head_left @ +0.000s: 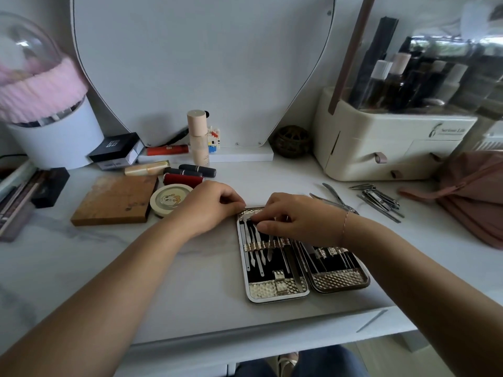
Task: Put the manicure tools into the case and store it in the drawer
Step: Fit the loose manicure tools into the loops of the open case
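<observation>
The manicure case (275, 291) lies spread flat on the white table, black inside with gold-patterned bands, and several slim metal tools sit under its straps. My left hand (209, 206) pinches the case's top left corner. My right hand (294, 217) rests over the top of the left half, fingers closed on a thin metal tool (249, 219) lying there. More loose manicure tools (381, 198) and nippers (336, 198) lie on the table to the right of the case.
A wooden palette (115, 200), a round tin (170, 198) and lipsticks (187, 175) lie left of my hands. A cream cosmetics organiser (381, 148) stands at the back right, a pink bag (473, 191) at the right edge. The mirror back (204, 63) rises behind.
</observation>
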